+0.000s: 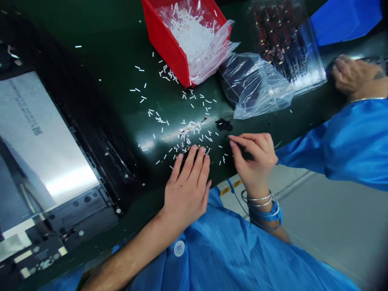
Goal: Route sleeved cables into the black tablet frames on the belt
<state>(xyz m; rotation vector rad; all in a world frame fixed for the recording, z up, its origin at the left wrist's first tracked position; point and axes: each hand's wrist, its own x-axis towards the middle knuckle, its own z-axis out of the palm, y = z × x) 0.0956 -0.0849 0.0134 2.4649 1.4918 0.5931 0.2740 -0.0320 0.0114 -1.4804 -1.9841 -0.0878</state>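
Observation:
My left hand (188, 184) lies palm down on the dark green table, fingers stretched out over small parts with gold-coloured tips (198, 146). What is under the palm is hidden. To its right, my right hand (256, 155) has thumb and forefinger brought together in a pinch. Whatever sits between those fingertips is too small to make out. Just beyond them is a little heap of black pieces (224, 124). Many short white strips (184, 123) are scattered past my left fingertips, and a thin cable with a metal end (194, 128) lies among them.
A red bin (169, 44) holds a bag of white strips. Beside it are a clear bag with dark contents (257, 83) and a clear tray (318, 81) of small parts. An open device chassis (87, 202) fills the left. Another person's hand (357, 76) rests at right, near a blue bin (345, 22).

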